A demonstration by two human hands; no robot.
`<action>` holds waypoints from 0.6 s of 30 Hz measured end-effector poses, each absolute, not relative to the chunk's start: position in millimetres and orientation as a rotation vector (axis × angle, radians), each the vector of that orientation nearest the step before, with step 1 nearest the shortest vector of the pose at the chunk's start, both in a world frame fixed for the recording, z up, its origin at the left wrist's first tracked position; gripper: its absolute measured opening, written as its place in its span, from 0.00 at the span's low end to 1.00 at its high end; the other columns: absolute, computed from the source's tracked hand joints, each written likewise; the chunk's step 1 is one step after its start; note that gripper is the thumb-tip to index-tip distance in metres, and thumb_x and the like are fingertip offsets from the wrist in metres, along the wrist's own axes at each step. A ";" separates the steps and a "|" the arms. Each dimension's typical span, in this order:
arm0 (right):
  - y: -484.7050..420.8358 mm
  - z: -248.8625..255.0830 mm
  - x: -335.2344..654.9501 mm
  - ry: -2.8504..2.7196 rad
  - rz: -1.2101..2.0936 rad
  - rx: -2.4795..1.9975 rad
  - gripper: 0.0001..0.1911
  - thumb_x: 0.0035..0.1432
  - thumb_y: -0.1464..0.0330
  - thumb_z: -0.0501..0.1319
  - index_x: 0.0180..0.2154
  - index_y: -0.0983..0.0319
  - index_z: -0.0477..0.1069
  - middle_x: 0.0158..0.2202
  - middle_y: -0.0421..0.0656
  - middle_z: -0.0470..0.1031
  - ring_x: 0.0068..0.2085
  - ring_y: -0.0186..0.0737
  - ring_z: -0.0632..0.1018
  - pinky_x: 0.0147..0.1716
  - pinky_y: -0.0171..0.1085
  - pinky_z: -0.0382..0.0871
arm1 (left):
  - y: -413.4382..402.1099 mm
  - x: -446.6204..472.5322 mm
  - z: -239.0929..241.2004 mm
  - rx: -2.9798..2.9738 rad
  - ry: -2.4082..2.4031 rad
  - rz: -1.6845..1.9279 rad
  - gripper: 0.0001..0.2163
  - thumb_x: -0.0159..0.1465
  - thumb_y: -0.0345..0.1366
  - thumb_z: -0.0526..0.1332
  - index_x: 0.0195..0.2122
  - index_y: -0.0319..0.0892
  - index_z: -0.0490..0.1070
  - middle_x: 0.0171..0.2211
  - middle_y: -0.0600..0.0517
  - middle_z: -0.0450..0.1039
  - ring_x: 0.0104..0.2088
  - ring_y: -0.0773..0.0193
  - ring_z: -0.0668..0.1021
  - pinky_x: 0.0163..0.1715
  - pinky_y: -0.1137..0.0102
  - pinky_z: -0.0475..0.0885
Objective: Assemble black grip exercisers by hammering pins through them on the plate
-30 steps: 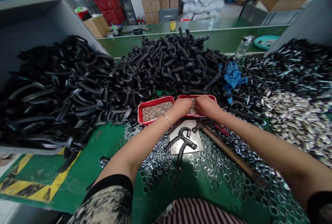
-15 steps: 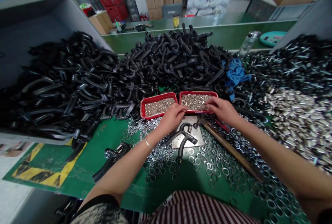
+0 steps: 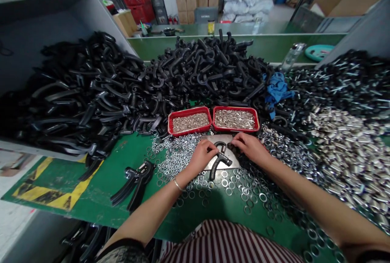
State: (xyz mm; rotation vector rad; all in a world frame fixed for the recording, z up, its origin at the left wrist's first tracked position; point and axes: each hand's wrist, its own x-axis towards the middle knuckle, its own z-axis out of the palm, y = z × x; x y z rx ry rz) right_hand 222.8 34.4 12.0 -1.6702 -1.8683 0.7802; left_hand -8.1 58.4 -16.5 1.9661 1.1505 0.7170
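Note:
A black hand-grip piece (image 3: 218,160) lies on a small steel plate (image 3: 224,139) in front of me. My left hand (image 3: 201,156) is curled over its left handle and grips it. Just to the right, my right hand (image 3: 250,147) has its fingers pinched together at the piece's top end, and what they hold is hidden. Behind the plate stand two red trays (image 3: 210,113) full of small silver parts. Steel rings (image 3: 243,192) lie scattered all around the plate.
Heaps of black handles (image 3: 100,88) fill the left and back. A blue cloth (image 3: 276,88) and a pile of metal sleeves (image 3: 344,141) are on the right. One assembled black grip (image 3: 135,180) lies on the green table (image 3: 100,182) to the left. A bottle (image 3: 291,56) stands behind.
Both hands have drawn back from the right red tray towards me and now meet at the black grip piece on the steel plate. The view has shifted slightly.

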 end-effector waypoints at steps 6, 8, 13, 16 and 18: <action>51.6 0.6 214.9 -2.291 0.505 -1.635 0.08 0.67 0.67 0.58 0.35 0.63 0.73 0.37 0.48 0.76 0.41 0.44 0.76 0.45 0.40 0.69 | 58.4 -13.3 -10.5 2.120 1.099 0.695 0.05 0.65 0.32 0.63 0.31 0.40 0.72 0.34 0.51 0.71 0.41 0.59 0.74 0.46 0.63 0.70; 56.7 0.1 213.5 -2.356 0.498 -1.668 0.09 0.67 0.68 0.58 0.36 0.64 0.74 0.38 0.48 0.76 0.42 0.44 0.77 0.45 0.39 0.69 | 56.7 -12.4 -8.3 2.247 1.066 0.657 0.05 0.67 0.33 0.62 0.33 0.41 0.71 0.36 0.49 0.72 0.43 0.57 0.74 0.48 0.61 0.70; 58.8 18.0 200.8 -2.583 0.313 -1.753 0.10 0.68 0.70 0.56 0.38 0.66 0.75 0.39 0.51 0.76 0.40 0.46 0.77 0.42 0.39 0.69 | 54.6 -10.5 -7.5 2.348 1.037 0.605 0.05 0.69 0.33 0.59 0.34 0.41 0.70 0.38 0.48 0.71 0.44 0.56 0.73 0.49 0.60 0.70; 52.4 32.0 180.5 -2.738 0.097 -1.775 0.11 0.65 0.76 0.53 0.40 0.68 0.75 0.40 0.56 0.76 0.42 0.52 0.77 0.36 0.41 0.70 | 54.8 -10.8 -9.3 2.301 1.072 0.640 0.06 0.68 0.33 0.60 0.33 0.41 0.70 0.37 0.48 0.71 0.43 0.57 0.73 0.48 0.61 0.70; 50.2 36.1 166.8 -2.812 0.003 -1.760 0.13 0.63 0.79 0.53 0.41 0.69 0.76 0.41 0.59 0.76 0.44 0.55 0.76 0.34 0.42 0.71 | 54.5 -10.6 -10.8 2.329 1.072 0.647 0.05 0.68 0.33 0.60 0.33 0.40 0.70 0.37 0.48 0.71 0.43 0.57 0.73 0.49 0.61 0.70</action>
